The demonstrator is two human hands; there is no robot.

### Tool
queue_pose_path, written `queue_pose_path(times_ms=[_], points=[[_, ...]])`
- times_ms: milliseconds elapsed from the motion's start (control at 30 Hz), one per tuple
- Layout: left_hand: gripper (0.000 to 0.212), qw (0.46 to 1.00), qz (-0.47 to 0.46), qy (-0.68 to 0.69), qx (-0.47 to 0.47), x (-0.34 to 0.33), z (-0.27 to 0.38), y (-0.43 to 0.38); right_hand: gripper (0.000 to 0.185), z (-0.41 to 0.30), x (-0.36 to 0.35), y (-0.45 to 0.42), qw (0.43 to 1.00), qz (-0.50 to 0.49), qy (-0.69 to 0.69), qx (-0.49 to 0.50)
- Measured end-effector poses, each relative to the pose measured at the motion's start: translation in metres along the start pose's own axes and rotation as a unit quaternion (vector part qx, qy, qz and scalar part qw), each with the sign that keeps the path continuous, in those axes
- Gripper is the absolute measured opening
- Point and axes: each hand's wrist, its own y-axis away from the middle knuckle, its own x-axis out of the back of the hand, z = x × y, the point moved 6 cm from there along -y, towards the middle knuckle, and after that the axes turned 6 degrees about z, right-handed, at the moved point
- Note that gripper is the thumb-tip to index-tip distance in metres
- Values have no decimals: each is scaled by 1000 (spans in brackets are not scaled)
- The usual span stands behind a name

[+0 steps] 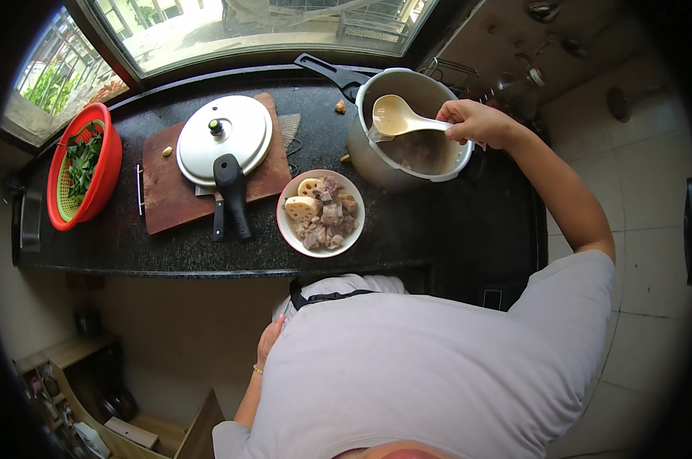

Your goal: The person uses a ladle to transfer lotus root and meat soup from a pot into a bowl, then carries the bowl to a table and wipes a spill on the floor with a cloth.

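Note:
My right hand (473,123) grips the handle of a cream-coloured ladle (393,115) over the pressure cooker pot (374,163). The ladle's bowl hangs at the pot's left rim, with some liquid in it. Dark broth with pieces in it (418,150) shows inside the pot. In front of the pot, to its left, stands a white bowl with a red rim (281,226), filled with chunks of cooked meat (330,221) and lotus root slices (303,207). Down at my waist, my left hand (271,338) rests against my side, partly hidden by my shirt.
A pressure cooker lid (228,137) lies on a wooden cutting board (168,198), partly covering a knife (218,221). Leafy greens (85,160) fill a green strainer inside a red basin (112,166) at the left. The pot's long black handle (329,70) points towards the window.

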Motion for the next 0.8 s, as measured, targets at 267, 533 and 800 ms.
queue_pose_path(times_ms=[267, 533, 800], points=[[19, 998, -14, 56, -13, -7, -9, 5, 25, -27, 20, 35, 995, 41, -78, 56], [31, 978, 49, -38, -199, 37, 103, -34, 28, -60, -7, 66, 993, 74, -5, 92], [32, 977, 58, -57, -197, 39, 114, -32, 22, -34, -120, 46, 994, -22, -55, 89]])
